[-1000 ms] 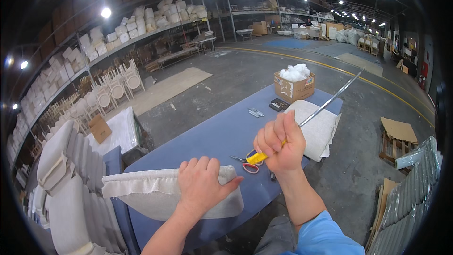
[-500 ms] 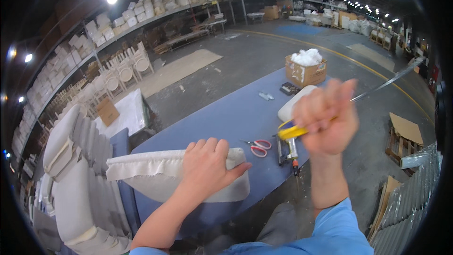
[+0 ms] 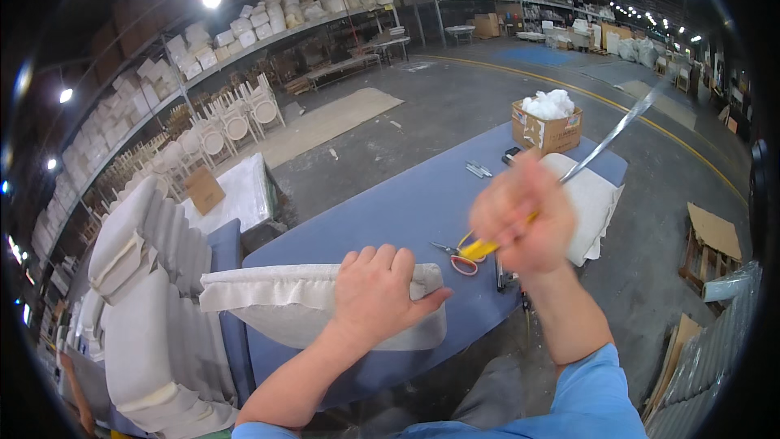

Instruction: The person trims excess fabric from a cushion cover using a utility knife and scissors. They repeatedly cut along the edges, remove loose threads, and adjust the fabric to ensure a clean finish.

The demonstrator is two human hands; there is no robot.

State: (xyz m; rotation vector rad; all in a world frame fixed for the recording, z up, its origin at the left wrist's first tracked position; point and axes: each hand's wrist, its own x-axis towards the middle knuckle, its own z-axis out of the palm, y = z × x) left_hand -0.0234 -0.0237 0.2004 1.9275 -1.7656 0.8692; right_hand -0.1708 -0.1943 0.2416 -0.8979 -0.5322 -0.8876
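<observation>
Head view: we see the pale cushion (image 3: 284,323) apparently tilted, upper edge raised, at the near side of the blue table (image 3: 349,215). Our left hand (image 3: 372,297) grips that edge, fingers close together and bent over it, thumb stretched right. Our right hand (image 3: 526,215), blurred, wraps its fingers around a yellow-handled metal rod (image 3: 605,142), right of the scissors (image 3: 466,265). We judge the cushion light, soft-faced yet firm inside, hardly slippery; best held by its upper edge, clear of the loose cloth (image 3: 264,297).
</observation>
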